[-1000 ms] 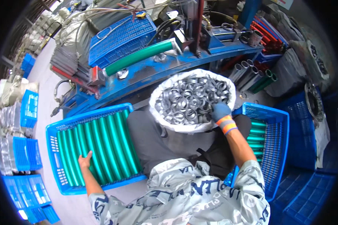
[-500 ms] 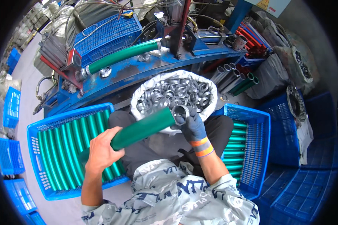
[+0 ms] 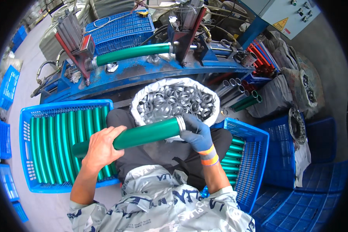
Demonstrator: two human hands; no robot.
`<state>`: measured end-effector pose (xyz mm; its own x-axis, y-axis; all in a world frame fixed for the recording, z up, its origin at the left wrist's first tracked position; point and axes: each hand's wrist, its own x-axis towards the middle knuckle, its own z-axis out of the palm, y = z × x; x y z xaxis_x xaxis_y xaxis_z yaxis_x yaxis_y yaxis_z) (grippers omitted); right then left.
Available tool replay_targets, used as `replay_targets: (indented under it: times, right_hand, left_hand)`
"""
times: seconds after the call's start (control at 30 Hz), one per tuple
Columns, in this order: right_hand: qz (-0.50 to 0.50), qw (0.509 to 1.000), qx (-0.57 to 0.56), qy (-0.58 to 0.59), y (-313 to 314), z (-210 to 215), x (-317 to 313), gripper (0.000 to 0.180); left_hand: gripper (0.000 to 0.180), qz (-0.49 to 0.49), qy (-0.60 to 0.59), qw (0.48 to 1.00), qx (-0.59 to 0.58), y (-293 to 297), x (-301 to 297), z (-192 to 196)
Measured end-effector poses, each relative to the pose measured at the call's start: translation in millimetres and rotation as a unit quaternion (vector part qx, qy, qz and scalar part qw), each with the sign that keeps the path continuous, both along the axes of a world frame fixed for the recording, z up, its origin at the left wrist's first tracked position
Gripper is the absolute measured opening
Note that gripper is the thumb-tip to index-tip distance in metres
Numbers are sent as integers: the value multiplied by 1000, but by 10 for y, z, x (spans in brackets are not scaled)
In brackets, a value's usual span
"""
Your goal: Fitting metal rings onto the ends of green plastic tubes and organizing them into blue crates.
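My bare left hand grips a green tube near its left end, holding it level across my lap. A silver metal ring sits on the tube's right end, and my right hand, in a blue glove with an orange cuff, is closed around that ring and tube end. Just beyond my hands stands a white bag full of several silver rings.
A blue crate of green tubes lies at my left; another blue crate with tubes is at my right. Ahead, a blue machine frame holds a green tube. More blue crates and grey bags stand at the right.
My left hand lifted a green tube from the left crate. My right hand took a ring from the bag, and the ring now sits on the tube's right end.
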<state>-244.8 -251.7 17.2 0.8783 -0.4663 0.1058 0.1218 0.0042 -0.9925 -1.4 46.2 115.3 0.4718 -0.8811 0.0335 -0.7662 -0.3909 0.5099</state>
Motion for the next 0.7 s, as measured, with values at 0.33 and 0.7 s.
replay_targets:
  times: [0.33, 0.7]
  right_hand:
    - [-97, 992, 40, 69, -995, -549, 304, 66]
    - [-76, 748, -513, 415, -966, -1780, 394, 56]
  left_hand:
    - [71, 46, 189, 979, -59, 85, -135, -334]
    - [70, 47, 402, 907, -119, 126, -112, -375]
